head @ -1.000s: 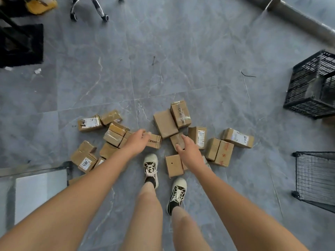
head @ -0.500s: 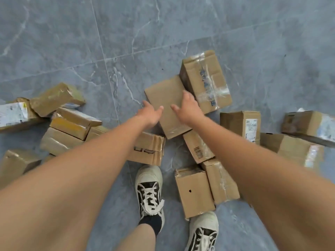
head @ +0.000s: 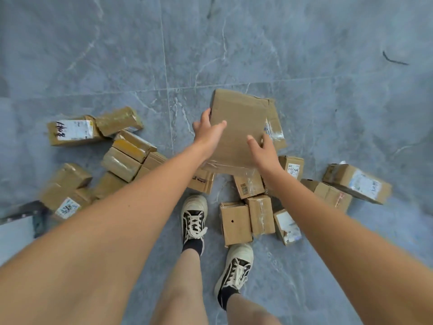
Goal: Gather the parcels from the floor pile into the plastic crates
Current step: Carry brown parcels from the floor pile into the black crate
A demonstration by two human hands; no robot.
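The box (head: 236, 127) is likely slipping if either side loosens, since nothing is supporting it from below. The left hand (head: 207, 132) is curling round its left edge, thumb on top; the right hand (head: 263, 150) is gripping its right edge. The box is hanging between them, above the pile.

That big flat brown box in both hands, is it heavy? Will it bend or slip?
The big flat box probably stays stiff: its cardboard face looks flat between the left hand and right hand. It seems fairly light, since fingers at its edges carry it. Its torn far corner and shiny tape might make it slip or rip.
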